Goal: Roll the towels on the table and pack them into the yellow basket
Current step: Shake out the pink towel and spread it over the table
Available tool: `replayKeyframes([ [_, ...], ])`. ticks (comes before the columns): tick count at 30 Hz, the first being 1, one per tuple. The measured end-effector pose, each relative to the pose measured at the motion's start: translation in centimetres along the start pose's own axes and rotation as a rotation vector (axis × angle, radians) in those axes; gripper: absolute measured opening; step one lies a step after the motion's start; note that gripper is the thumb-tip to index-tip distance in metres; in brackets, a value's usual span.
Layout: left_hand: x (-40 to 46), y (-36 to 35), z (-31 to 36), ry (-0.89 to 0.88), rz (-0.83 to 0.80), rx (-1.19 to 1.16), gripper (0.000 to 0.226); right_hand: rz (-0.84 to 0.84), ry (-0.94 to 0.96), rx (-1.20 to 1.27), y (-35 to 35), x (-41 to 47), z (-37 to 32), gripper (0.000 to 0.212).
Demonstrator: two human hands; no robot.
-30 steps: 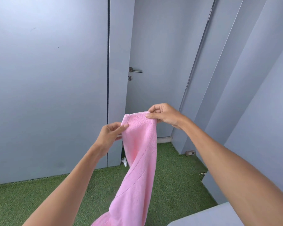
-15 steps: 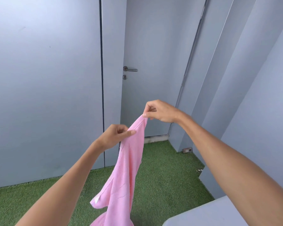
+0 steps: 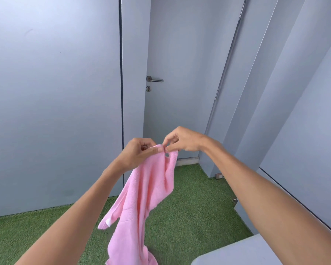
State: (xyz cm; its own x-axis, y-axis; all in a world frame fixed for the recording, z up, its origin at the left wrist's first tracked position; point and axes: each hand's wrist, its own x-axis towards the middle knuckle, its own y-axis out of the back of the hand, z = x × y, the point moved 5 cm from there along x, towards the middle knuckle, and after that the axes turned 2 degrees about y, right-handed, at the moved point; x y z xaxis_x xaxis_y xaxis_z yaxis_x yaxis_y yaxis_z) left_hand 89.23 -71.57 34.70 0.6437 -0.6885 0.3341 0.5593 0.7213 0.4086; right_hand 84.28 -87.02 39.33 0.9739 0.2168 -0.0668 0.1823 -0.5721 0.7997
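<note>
From the head camera I have both hands up in front of me, well above the floor. My left hand (image 3: 139, 153) pinches the top edge of the pink towel (image 3: 145, 197) between thumb and curled fingers, and my right hand (image 3: 182, 141) pinches the same edge just beside it, thumb tips almost meeting. The towel hangs straight down below both hands, bunched and twisted, with one corner and its white tag (image 3: 108, 222) flapping out below my left forearm.

I judge this to be the early stage: getting the towel sorted by its edge before any rolling. No roll has formed yet. The next move, I think, calls for sliding the hands apart along that top edge to find the corners, then lowering the cloth flat onto the desk (image 3: 237, 253), of which only a pale corner shows beneath my right forearm.

The yellow basket is not in view, so I cannot say where it sits.

Ahead of my hands stands a grey door (image 3: 180, 54) and grey wall panels (image 3: 52, 92); below is green turf (image 3: 195, 207). There is open air on every side of the hands, though the towel's tail hangs low towards the turf.
</note>
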Motion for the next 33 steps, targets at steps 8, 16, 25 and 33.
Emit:
replayKeyframes([
  [8, -0.9, -0.4, -1.3, 0.018, 0.02, -0.046, 0.043, -0.011, 0.013, 0.005, -0.8, 0.4, 0.2, 0.013],
  [16, -1.4, -0.1, -2.6, 0.106, -0.016, -0.094, 0.051, 0.059, -0.009, -0.09, 0.4, -0.4, 1.6, 0.012],
  [25, -3.2, -0.9, -4.9, 0.253, -0.204, -0.113, 0.042, 0.246, -0.096, -0.231, 4.3, -3.2, 5.1, 0.007],
  [33, 0.2, -3.1, 0.2, 0.0, -0.074, -0.119, 0.032, -0.075, -0.031, 0.002, -1.6, -0.8, 1.3, 0.019],
])
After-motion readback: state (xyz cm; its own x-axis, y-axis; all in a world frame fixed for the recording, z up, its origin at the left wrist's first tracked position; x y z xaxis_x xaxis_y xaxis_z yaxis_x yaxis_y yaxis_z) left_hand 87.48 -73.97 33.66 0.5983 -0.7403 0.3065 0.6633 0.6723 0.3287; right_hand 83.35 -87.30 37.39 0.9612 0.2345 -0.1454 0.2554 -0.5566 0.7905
